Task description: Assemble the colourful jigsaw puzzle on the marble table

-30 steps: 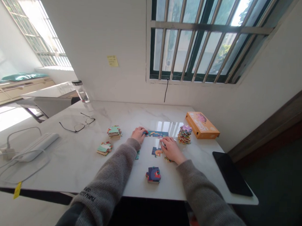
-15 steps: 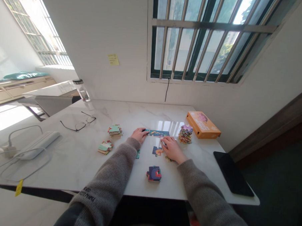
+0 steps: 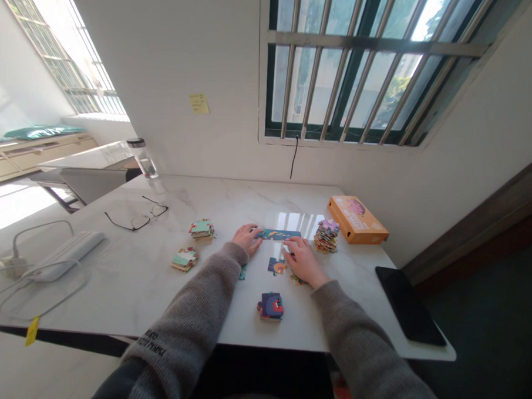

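Note:
A narrow strip of joined blue jigsaw pieces [image 3: 281,235] lies flat on the white marbled table. My left hand [image 3: 246,240] rests at the strip's left end, fingers spread and touching it. My right hand [image 3: 304,261] is just below the right end, fingers loosely bent and apart, with no piece visible in them. Between my hands and nearer me lies a dark blue and orange puzzle piece [image 3: 277,266]. Some pieces [image 3: 296,279] are partly hidden under my right hand. A teal piece [image 3: 243,272] shows beside my left sleeve.
Piles of puzzle pieces stand at left [image 3: 202,229], front left [image 3: 184,259], right [image 3: 326,236] and near me [image 3: 271,306]. An orange box [image 3: 357,219] and a black tablet [image 3: 409,306] lie at right. Glasses [image 3: 140,220] and a white power strip [image 3: 69,255] are at left.
The strip has shifted slightly to the right. My left fingers have spread and moved a little over its left end. My right hand has barely moved.

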`<action>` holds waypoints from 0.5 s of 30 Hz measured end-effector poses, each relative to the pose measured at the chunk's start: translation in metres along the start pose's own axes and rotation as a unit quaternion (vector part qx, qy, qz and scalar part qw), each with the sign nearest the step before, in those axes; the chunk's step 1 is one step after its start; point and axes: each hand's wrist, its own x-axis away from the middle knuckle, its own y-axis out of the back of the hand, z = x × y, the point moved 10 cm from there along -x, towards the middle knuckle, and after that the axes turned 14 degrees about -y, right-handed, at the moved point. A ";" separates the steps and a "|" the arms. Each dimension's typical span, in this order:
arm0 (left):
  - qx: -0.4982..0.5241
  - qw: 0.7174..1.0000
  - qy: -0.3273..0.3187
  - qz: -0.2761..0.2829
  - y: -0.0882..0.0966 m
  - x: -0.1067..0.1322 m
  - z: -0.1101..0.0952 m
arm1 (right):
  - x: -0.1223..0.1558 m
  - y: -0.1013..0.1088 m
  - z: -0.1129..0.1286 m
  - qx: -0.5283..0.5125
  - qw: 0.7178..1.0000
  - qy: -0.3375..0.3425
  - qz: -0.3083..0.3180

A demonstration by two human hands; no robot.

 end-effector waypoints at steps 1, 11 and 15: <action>-0.003 1.000 0.002 -0.001 0.003 0.001 0.001 | -0.001 0.001 -0.002 0.003 1.000 -0.005 -0.010; 0.000 0.999 -0.021 0.024 -0.003 0.008 0.001 | -0.002 -0.014 -0.020 0.083 0.995 -0.057 0.005; 0.004 0.999 -0.028 0.037 -0.008 0.007 0.001 | -0.002 -0.014 -0.019 0.084 0.995 -0.054 0.006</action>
